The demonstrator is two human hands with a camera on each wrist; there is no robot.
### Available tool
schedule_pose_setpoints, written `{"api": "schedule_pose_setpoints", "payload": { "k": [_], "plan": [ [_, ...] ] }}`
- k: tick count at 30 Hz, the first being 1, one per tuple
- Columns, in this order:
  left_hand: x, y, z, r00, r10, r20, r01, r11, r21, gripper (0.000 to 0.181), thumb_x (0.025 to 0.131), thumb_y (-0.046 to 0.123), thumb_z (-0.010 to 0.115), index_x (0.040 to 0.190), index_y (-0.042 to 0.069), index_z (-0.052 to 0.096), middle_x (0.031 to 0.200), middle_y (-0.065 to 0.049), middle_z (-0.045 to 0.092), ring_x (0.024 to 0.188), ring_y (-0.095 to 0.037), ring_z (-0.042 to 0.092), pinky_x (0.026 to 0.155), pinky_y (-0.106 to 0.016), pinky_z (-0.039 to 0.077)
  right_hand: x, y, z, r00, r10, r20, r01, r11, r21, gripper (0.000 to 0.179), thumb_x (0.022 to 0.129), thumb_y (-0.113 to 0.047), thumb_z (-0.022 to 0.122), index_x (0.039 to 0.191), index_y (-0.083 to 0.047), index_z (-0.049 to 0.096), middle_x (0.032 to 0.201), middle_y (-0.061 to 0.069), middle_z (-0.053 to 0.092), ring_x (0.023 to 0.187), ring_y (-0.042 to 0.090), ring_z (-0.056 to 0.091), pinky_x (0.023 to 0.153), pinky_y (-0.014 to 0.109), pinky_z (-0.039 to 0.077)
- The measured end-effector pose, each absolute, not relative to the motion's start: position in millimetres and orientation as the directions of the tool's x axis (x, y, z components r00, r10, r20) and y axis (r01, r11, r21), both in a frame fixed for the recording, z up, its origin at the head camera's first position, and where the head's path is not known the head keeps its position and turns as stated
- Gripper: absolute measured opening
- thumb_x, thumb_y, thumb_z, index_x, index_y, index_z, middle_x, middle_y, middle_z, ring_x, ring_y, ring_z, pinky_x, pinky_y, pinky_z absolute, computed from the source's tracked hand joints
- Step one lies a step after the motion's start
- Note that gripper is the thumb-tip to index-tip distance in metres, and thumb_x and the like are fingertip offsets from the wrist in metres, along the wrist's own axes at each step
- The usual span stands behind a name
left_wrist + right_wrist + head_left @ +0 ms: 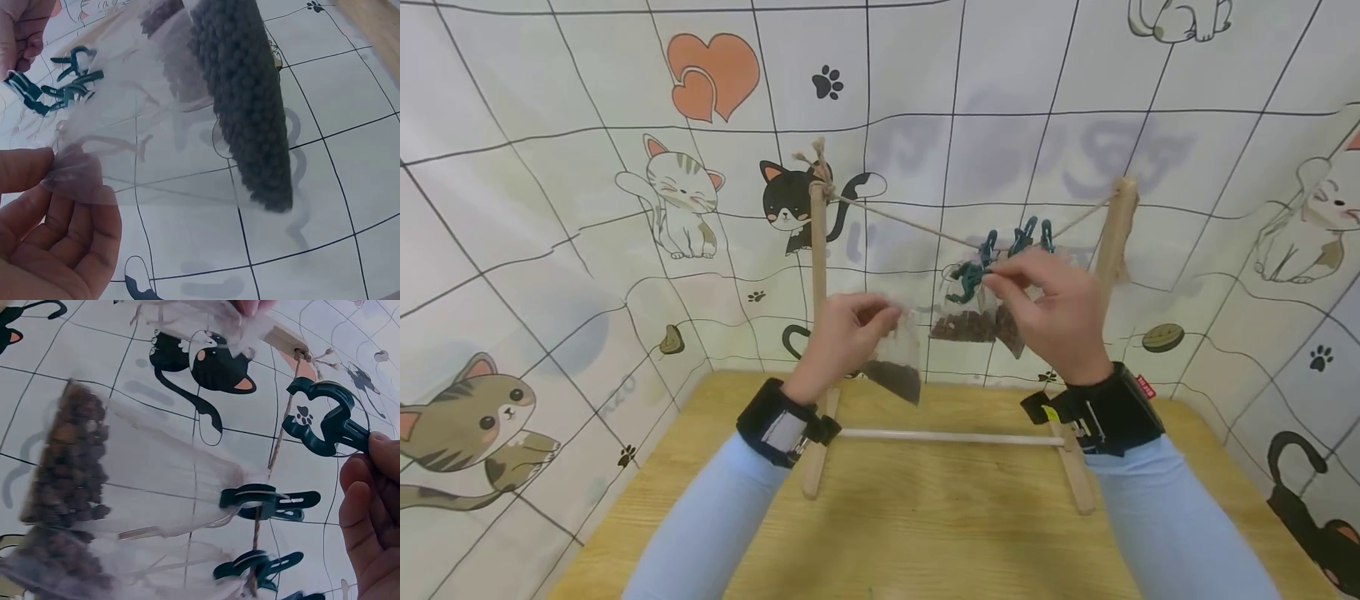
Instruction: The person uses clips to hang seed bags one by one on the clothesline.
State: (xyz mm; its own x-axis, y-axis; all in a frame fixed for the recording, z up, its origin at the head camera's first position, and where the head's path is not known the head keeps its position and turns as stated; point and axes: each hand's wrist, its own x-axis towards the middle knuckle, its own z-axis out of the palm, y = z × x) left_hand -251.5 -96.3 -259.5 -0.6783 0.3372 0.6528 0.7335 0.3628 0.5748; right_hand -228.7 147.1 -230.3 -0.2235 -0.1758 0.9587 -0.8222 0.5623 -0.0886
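Note:
My left hand (pixel 850 337) pinches the top of a clear plastic bag (pixel 904 337) with small dark round pellets (pixel 244 100) in its bottom, left of the hanging bags. Between thumb and fingers, my right hand (pixel 1052 308) pinches the handle end of a dark green plastic clip (pixel 331 425). That clip's jaws are spread and hold nothing; they are close to the rope (pixel 275 450) in the right wrist view, whether touching I cannot tell. Beside it hang clear bags of brown lumpy pieces (pixel 69 462), fastened to the rope by other green clips (pixel 259 499).
A left wooden post (pixel 818 250) and a right wooden post (pixel 1116 233) carry the sagging rope. A white rod (pixel 955 436) joins their feet on the wooden table (pixel 925 525). Behind hangs a cat-patterned, grid-lined sheet (pixel 910 67).

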Motion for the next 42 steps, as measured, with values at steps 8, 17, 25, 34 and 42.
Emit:
{"api": "schedule_pose_setpoints", "payload": {
  "k": [8, 17, 25, 34, 42],
  "plan": [
    [-275.8, -86.8, -233.0, -0.751, 0.282, 0.598, 0.657, 0.421, 0.626, 0.021, 0.091, 0.028, 0.057, 0.096, 0.012, 0.071, 0.079, -0.001, 0.068, 0.068, -0.013, 0.06, 0.06, -0.028, 0.047, -244.6, 135.3, -202.6, -0.214, -0.179, 0.96, -0.818, 0.571, -0.076, 0.012, 0.084, -0.017, 0.066, 0.089, -0.006, 0.07, 0.077, 0.007, 0.065, 0.068, 0.01, 0.054, 0.065, 0.023, 0.039],
    [-289.1, -78.2, -213.2, -0.829, 0.247, 0.501, 0.559, 0.391, 0.732, 0.024, 0.091, 0.03, 0.057, 0.101, 0.012, 0.069, 0.085, -0.008, 0.068, 0.074, -0.017, 0.061, 0.063, -0.029, 0.045, -261.7, 131.1, -184.4, -0.217, -0.186, 0.958, -0.799, 0.597, -0.065, 0.013, 0.084, -0.017, 0.066, 0.086, -0.004, 0.069, 0.077, 0.007, 0.067, 0.067, 0.011, 0.057, 0.064, 0.023, 0.043],
    [-298.7, -74.4, -205.1, -0.862, 0.225, 0.455, 0.507, 0.34, 0.792, 0.022, 0.092, 0.028, 0.056, 0.096, 0.012, 0.07, 0.084, -0.004, 0.067, 0.077, -0.018, 0.062, 0.068, -0.029, 0.049, -276.2, 126.2, -178.6, -0.289, -0.191, 0.938, -0.787, 0.606, -0.119, 0.012, 0.084, -0.016, 0.066, 0.086, -0.005, 0.07, 0.076, 0.008, 0.066, 0.067, 0.014, 0.055, 0.064, 0.026, 0.043],
    [-302.6, -72.5, -201.1, -0.863, 0.237, 0.446, 0.503, 0.336, 0.796, 0.021, 0.093, 0.026, 0.053, 0.091, 0.014, 0.07, 0.084, -0.003, 0.067, 0.079, -0.017, 0.06, 0.069, -0.028, 0.048, -286.0, 117.9, -174.6, -0.431, -0.25, 0.867, -0.756, 0.625, -0.196, 0.011, 0.085, -0.016, 0.065, 0.086, -0.005, 0.069, 0.079, 0.008, 0.066, 0.067, 0.015, 0.055, 0.064, 0.028, 0.044],
    [-304.0, -72.2, -203.7, -0.849, 0.225, 0.478, 0.527, 0.306, 0.793, 0.018, 0.092, 0.023, 0.056, 0.096, 0.012, 0.069, 0.086, -0.002, 0.067, 0.081, -0.017, 0.059, 0.071, -0.028, 0.048, -285.8, 114.1, -172.3, -0.548, -0.251, 0.798, -0.715, 0.636, -0.29, 0.014, 0.086, -0.019, 0.065, 0.09, -0.006, 0.069, 0.082, 0.008, 0.069, 0.068, 0.016, 0.062, 0.065, 0.027, 0.048]
  ]
}}
